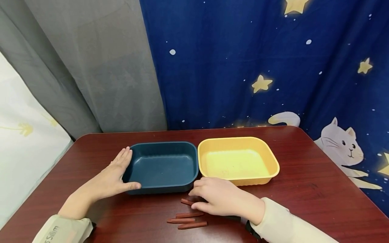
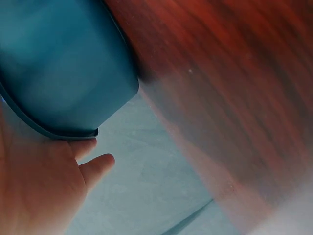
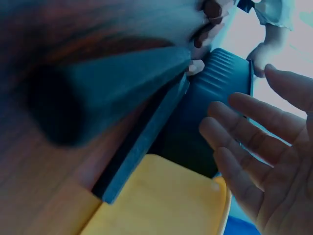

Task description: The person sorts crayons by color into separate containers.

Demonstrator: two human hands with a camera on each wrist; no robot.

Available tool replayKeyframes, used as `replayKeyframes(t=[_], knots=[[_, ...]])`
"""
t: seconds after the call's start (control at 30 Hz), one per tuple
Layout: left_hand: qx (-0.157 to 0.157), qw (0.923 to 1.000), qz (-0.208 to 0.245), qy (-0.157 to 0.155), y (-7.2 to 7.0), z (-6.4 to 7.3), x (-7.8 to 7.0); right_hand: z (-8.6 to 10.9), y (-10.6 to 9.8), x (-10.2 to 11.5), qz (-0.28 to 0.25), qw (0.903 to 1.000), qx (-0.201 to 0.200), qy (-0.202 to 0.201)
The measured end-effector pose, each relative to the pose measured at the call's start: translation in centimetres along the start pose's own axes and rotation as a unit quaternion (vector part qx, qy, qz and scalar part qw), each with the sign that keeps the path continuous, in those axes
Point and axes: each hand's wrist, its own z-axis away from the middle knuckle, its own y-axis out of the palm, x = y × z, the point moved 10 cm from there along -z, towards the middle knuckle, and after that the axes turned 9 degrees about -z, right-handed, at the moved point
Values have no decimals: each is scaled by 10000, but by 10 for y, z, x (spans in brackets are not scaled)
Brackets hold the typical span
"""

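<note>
My left hand (image 1: 110, 177) lies along the left side of a dark blue tray (image 1: 164, 170), fingers straight and thumb over its front rim. In the left wrist view, that hand (image 2: 39, 181) touches the tray's edge. My right hand (image 1: 220, 195) hovers by the front of the yellow tray (image 1: 235, 178), above the table. From the right wrist, its palm and spread fingers (image 3: 254, 129) show nothing held. Several reddish-brown sticks (image 1: 192, 225) with pointed ends lie beside it, one partly behind its fingertips. Two dark faceted sticks (image 3: 122, 90) appear close to the right wrist camera.
Both trays stand side by side on a dark red wooden table (image 1: 307, 179). A grey curtain (image 1: 121, 67) and a blue starry curtain (image 1: 218, 84) hang behind the table's back edge. White patterned cloth (image 1: 24, 145) hangs at the left.
</note>
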Motion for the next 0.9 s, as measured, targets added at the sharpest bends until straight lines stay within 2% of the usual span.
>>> replayKeyframes(t=[0.3,0.53,0.9], knots=[[19,10000,29,-10,-1,0,-1,-13,10,-4,85,9982,464,378],[15,10000,-27,-26,-1,-1,0,-17,19,-11,-214,9956,700,592],[45,10000,53,-37,-1,0,-1,-20,26,-17,-608,9916,834,774]])
